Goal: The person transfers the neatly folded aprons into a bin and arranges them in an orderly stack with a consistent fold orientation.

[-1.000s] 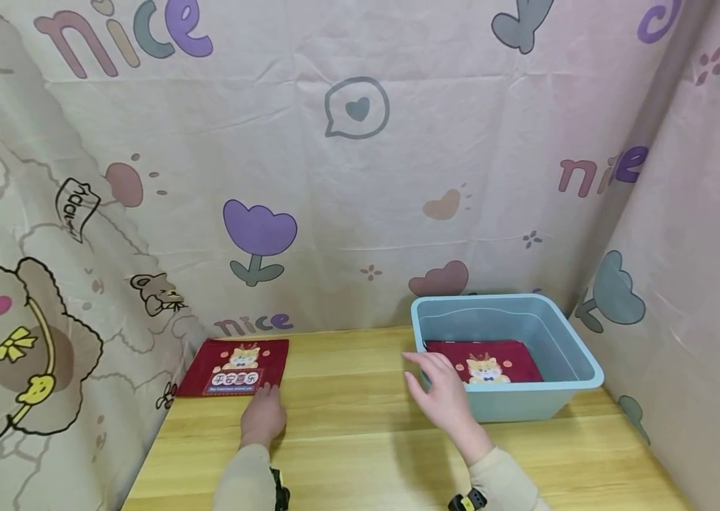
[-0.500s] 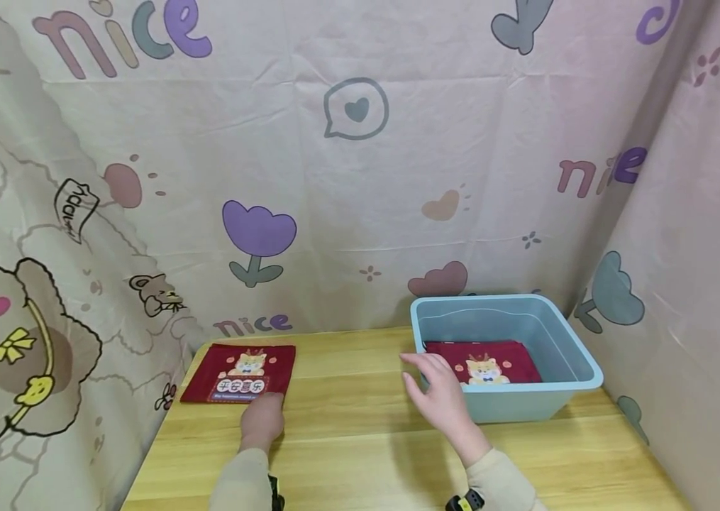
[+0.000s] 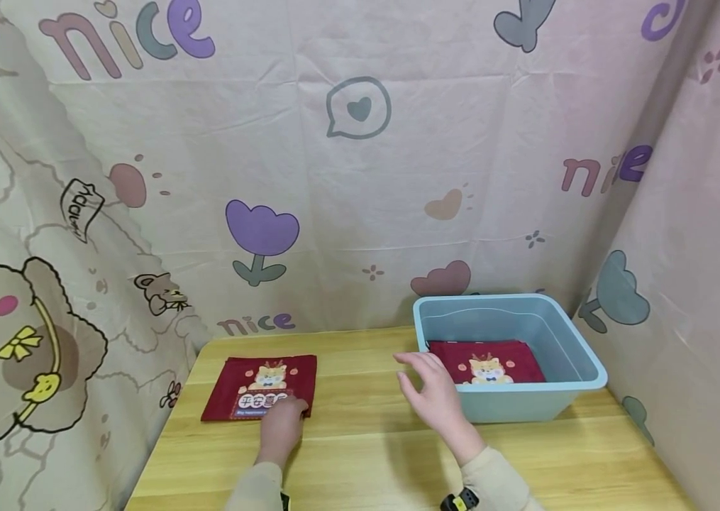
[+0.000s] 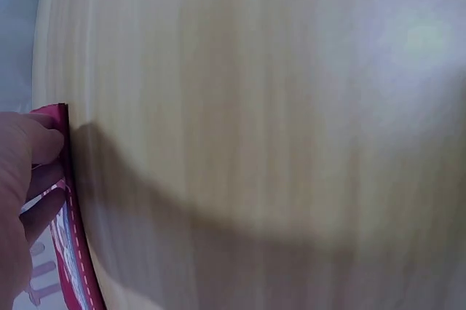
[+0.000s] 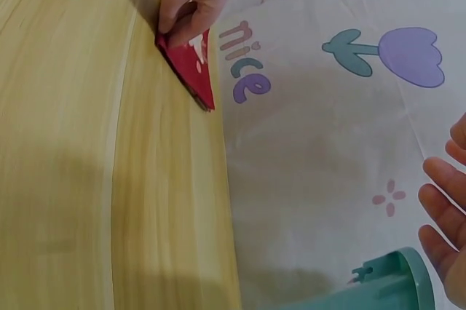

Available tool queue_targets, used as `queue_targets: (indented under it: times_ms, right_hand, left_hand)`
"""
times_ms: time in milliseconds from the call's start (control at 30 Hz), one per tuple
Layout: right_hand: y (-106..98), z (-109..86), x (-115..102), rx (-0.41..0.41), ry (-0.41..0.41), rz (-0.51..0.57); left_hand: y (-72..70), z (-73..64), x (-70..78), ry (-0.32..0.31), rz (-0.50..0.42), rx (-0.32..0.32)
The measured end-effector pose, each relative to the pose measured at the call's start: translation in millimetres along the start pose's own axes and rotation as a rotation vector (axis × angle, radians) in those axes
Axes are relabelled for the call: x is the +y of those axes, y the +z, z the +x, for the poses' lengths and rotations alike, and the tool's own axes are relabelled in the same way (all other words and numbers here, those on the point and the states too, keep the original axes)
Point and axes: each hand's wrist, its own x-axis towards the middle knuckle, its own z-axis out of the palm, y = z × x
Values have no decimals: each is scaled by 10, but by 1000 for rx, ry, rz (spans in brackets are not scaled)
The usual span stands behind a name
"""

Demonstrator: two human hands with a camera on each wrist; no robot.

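A flat dark red cloth bag (image 3: 222,390), printed with a cartoon dog in antlers and Chinese characters, lies on the left of the table. My left hand (image 3: 281,429) pinches its near right corner; in the left wrist view, thumb and fingers close on the bag's edge (image 4: 86,273). The right wrist view shows this grip from the side, the bag (image 5: 191,77) slightly raised at that corner. My right hand (image 3: 438,401) holds nothing, fingers spread, by the left front of a blue plastic bin (image 3: 519,406). Inside the bin lies a similar red bag (image 3: 516,355).
The wooden table (image 3: 360,454) backs onto a printed curtain (image 3: 360,199), which also hangs along the left and right sides. The bin stands near the table's right back. Watch-like black straps sit on both wrists.
My left hand has come to grip the bag's corner and has drawn the bag right and toward me. The right hand has shifted only slightly left.
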Motion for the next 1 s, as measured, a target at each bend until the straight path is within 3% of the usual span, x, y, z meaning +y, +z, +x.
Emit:
queue_targets:
  times_ms: [467, 767, 1000]
  right_hand:
    - [200, -14, -104, 20, 5, 55]
    - [275, -59, -135, 25, 0, 64]
    - [396, -173, -88, 17, 66, 56]
  left_hand:
    - [147, -130, 331, 41, -9, 83]
    - [146, -182, 546, 43, -18, 58]
    - [192, -223, 638, 55, -20, 67]
